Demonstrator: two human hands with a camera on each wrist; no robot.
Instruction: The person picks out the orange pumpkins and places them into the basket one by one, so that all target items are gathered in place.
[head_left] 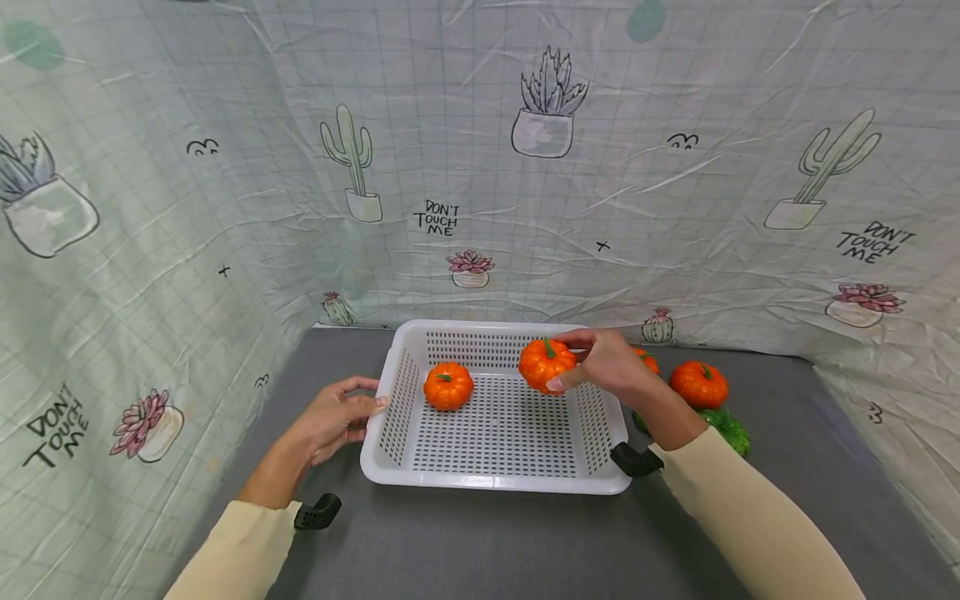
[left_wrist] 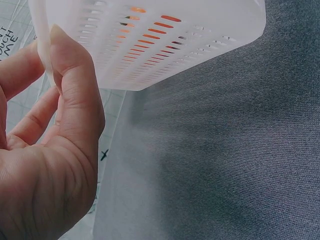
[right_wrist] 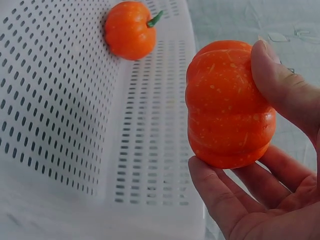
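Observation:
My left hand (head_left: pixel 339 418) pinches the left rim of a white slotted plastic basket (head_left: pixel 491 482); the left wrist view shows the thumb on one side of the rim and fingers on the other. My right hand (head_left: pixel 603 360) grips a small orange pumpkin (head_left: pixel 546 367) with a green stem, held over the right part of the basket. In the right wrist view the thumb lies on one side of this pumpkin (right_wrist: pixel 230 105) and the fingertips on the other. Another orange pumpkin (head_left: pixel 448 386) sits inside the basket toward its left.
Right of the basket lies an orange pumpkin (head_left: pixel 699 384), with a second one (head_left: pixel 647 360) partly hidden behind my right arm. A bumpy green vegetable (head_left: pixel 726 429) lies near them, partly covered by the forearm. A printed cloth (head_left: pixel 480 167) hangs behind the grey table (head_left: pixel 450 542).

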